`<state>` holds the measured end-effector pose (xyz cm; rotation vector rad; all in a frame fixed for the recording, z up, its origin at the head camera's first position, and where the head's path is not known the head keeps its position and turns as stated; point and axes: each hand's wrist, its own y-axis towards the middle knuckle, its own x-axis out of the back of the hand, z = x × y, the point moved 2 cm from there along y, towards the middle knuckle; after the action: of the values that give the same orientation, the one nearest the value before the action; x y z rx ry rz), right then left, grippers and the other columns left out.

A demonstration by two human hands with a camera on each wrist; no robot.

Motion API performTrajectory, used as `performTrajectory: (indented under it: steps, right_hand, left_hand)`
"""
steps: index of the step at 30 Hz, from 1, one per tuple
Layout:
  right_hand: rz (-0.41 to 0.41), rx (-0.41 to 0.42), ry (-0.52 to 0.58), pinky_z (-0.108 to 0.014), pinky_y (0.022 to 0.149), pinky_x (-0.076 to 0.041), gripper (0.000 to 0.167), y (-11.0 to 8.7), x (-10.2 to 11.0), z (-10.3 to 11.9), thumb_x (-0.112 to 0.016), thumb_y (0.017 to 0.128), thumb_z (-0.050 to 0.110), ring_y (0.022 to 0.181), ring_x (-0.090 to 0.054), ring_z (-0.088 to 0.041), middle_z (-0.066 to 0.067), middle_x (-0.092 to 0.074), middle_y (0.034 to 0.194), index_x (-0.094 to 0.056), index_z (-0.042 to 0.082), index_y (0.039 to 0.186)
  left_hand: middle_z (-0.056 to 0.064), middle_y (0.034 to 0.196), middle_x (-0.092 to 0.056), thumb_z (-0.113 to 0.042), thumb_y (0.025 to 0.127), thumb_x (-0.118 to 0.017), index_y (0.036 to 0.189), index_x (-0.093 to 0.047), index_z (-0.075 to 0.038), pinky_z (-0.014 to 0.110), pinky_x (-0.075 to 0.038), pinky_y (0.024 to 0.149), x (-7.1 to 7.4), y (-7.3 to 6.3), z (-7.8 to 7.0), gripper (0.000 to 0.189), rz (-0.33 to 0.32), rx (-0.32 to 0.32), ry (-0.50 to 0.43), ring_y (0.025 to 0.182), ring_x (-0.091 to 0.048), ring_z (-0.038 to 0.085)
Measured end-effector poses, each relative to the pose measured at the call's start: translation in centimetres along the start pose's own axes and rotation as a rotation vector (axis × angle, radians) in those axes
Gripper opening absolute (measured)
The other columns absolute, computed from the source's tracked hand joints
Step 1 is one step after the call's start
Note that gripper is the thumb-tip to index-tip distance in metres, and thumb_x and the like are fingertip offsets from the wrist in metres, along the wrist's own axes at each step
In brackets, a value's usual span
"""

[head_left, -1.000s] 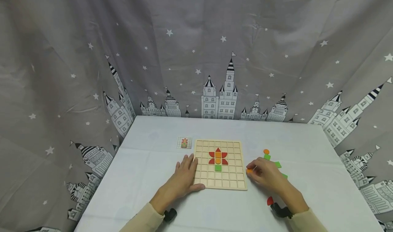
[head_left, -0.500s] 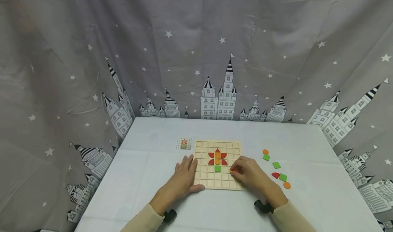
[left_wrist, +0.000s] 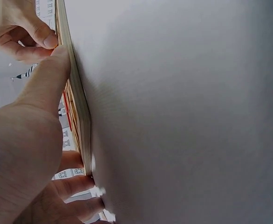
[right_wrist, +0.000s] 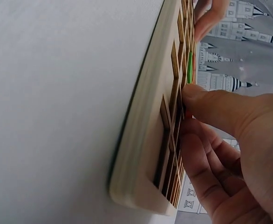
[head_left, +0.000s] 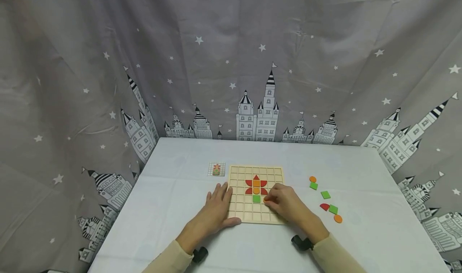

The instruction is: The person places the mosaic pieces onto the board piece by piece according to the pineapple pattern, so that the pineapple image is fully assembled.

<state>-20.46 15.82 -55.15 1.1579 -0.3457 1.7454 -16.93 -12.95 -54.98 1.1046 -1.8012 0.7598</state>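
A wooden grid board (head_left: 238,212) lies on the white table. On it is a flower pattern: a red triangle (head_left: 256,177), several red quarter-circle tiles (head_left: 264,183), an orange square (head_left: 256,183), an orange disc (head_left: 256,190) and a green square (head_left: 256,199). My left hand (head_left: 215,208) rests at the board's left side, fingers extended along its edge (left_wrist: 83,112) and thumb at the front corner. My right hand (head_left: 288,204) pinches an orange disc (head_left: 265,200) over the cells just right of the green square. The fingertips (right_wrist: 194,93) hide most of that disc.
A small pattern card (head_left: 216,169) lies behind the board's left corner. Loose tiles lie to the right: an orange disc (head_left: 313,179), several green squares (head_left: 326,194), a red tile (head_left: 324,206) and another orange disc (head_left: 337,219). A grey printed curtain (head_left: 231,64) hangs behind.
My right hand has carried the orange disc left, from the table beside the board to the cells by the green square. The loose tiles on the right are uncovered. My left hand stays put.
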Motion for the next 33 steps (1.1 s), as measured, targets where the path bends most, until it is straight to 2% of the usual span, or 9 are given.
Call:
performTrajectory:
  steps: [10, 26, 33]
  right_hand:
    - [-0.009, -0.041, 0.024, -0.025, 0.082, -0.063, 0.006, 0.15, -0.32, 0.50, -0.096, 0.097, 0.011, 0.091, -0.069, -0.006, 0.003, -0.077, 0.100, -0.094, 0.011, 0.104]
    - [-0.036, -0.036, 0.028, -0.024, 0.081, -0.064, 0.008, 0.13, -0.80, 0.17, -0.096, 0.097, 0.009, 0.091, -0.070, -0.006, 0.003, -0.077, 0.100, -0.095, 0.011, 0.105]
    - [-0.024, -0.049, 0.039, -0.024, 0.082, -0.064, 0.008, 0.12, -0.69, 0.11, -0.095, 0.098, 0.010, 0.092, -0.070, -0.006, 0.004, -0.077, 0.100, -0.095, 0.012, 0.105]
  left_hand:
    - [0.037, 0.186, -0.030, -0.058, 0.100, -0.089, 0.176, -0.038, 0.009, 0.083, -0.033, 0.135, 0.08, -0.03, -0.13, 0.113, 0.003, 0.004, 0.001, 0.175, -0.028, 0.062]
    - [0.038, 0.186, -0.030, -0.058, 0.100, -0.088, 0.175, -0.038, 0.010, 0.084, -0.033, 0.134, 0.00, -0.02, -0.02, 0.113, 0.000, -0.007, 0.011, 0.175, -0.028, 0.064]
    - [0.037, 0.186, -0.030, -0.059, 0.100, -0.088, 0.176, -0.038, 0.009, 0.083, -0.033, 0.135, -0.07, 0.07, 0.02, 0.113, 0.001, 0.001, 0.013, 0.176, -0.028, 0.062]
